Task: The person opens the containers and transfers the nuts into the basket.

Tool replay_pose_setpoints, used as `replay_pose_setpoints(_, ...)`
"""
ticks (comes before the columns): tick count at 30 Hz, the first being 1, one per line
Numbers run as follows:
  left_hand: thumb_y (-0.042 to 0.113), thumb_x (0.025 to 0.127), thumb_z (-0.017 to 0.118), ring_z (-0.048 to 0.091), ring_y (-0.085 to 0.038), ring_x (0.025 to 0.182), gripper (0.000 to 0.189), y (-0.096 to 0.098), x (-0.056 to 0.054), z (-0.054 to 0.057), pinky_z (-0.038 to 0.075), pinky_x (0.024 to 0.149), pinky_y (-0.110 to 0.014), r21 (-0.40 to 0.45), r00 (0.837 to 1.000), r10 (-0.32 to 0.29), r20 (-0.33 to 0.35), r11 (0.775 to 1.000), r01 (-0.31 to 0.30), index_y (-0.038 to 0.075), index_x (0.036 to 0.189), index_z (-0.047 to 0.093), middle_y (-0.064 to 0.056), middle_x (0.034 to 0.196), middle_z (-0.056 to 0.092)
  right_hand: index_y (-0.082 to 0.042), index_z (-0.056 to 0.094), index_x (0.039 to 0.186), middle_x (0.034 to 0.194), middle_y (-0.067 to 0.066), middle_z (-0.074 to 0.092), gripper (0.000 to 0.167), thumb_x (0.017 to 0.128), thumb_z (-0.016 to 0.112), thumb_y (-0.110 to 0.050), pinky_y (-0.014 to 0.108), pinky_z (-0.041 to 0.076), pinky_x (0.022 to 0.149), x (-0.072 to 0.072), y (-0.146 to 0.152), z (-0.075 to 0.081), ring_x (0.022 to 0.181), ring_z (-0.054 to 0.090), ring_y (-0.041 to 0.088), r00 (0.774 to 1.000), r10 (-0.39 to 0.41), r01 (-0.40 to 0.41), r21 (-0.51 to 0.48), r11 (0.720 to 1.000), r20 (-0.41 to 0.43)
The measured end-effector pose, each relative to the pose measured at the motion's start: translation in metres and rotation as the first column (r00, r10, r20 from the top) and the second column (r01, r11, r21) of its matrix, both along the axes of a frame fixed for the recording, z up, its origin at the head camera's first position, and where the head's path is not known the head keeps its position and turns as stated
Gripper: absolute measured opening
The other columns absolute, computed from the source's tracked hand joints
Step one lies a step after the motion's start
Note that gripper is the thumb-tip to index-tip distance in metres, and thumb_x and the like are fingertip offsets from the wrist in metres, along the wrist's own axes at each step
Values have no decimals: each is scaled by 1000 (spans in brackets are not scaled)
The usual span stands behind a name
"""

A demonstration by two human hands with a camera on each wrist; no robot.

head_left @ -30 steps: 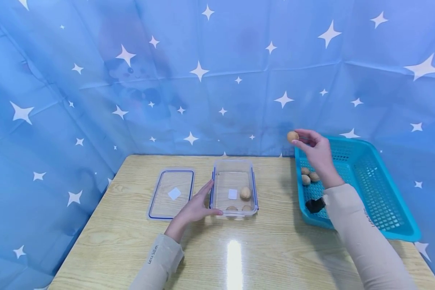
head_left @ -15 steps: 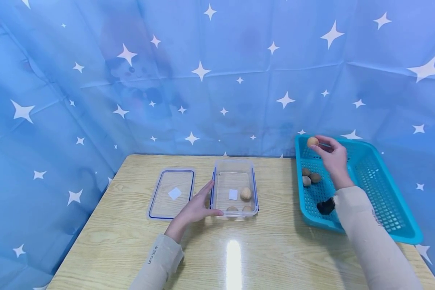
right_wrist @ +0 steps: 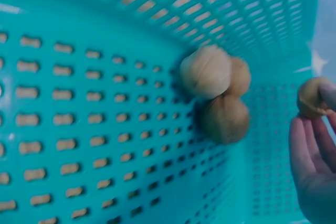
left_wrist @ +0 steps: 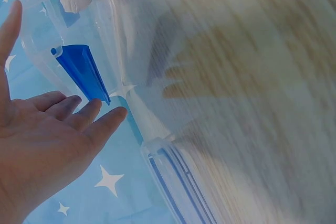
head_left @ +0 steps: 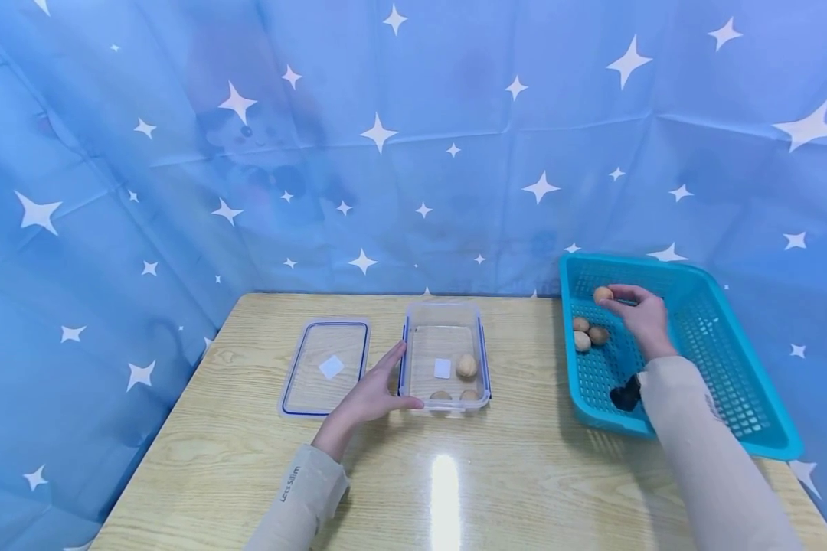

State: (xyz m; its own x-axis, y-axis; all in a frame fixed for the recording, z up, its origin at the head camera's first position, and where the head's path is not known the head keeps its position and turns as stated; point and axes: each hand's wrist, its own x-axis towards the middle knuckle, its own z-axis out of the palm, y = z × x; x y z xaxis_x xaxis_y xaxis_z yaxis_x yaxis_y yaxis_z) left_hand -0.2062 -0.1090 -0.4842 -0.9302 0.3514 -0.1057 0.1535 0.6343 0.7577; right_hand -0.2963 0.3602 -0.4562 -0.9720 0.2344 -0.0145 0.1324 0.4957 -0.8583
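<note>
My right hand [head_left: 639,317] pinches a walnut [head_left: 603,295] between thumb and fingers, inside the far left part of the turquoise basket [head_left: 713,337]. Three more walnuts [right_wrist: 215,95] lie clustered on the basket floor, beside that hand in the right wrist view. My left hand [head_left: 372,390] lies along the left side of a clear plastic box [head_left: 444,314], thumb at its near edge, fingers spread and fairly straight. In the left wrist view its fingertips are close to the blue latch [left_wrist: 84,72]. Three walnuts sit in the box, one of them a whole walnut [head_left: 465,367] at the right.
Left of the box, a clear lid [head_left: 327,340] with a blue seal lies flat on the wooden table [head_left: 214,459]. A blue star-patterned curtain [head_left: 413,76] hangs behind and at the sides. A black camera [head_left: 625,394] is on the right wrist.
My right hand has moved right and then down into the basket with the walnut still pinched. My left hand has stayed at the box.
</note>
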Motion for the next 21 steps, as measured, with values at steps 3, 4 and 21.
replay_pose_setpoints(3, 40, 80, 83, 18, -35, 154, 109, 0, 0, 1, 22, 124, -56, -1, 1000, 2, 3, 1000, -2, 17, 161, 14, -4, 169, 11, 1, 45, 146, 145, 24, 45, 67, 100, 53, -46, 65, 38, 110, -1, 4, -7, 137, 37, 45, 999, 22, -22, 11, 1000, 42)
replay_pose_setpoints(4, 40, 80, 83, 18, -35, 154, 109, 0, 0, 0, 22, 124, -56, -1, 1000, 2, 1, 1000, -2, 17, 161, 14, -4, 169, 11, 2, 45, 146, 146, 26, 44, 66, 100, 54, -45, 65, 38, 109, 0, 5, -9, 137, 37, 47, 998, 29, -30, 18, 999, 49)
replay_pose_setpoints(21, 38, 79, 84, 17, -35, 154, 110, -1, -1, -1, 20, 125, -55, 15, 1000, -6, -12, 1000, 6, 14, 161, 15, -7, 169, 12, 7, 44, 143, 140, 28, 47, 58, 101, 56, -32, 34, 60, 90, -1, 13, -21, 111, 57, 26, 987, 78, -82, 19, 996, 139)
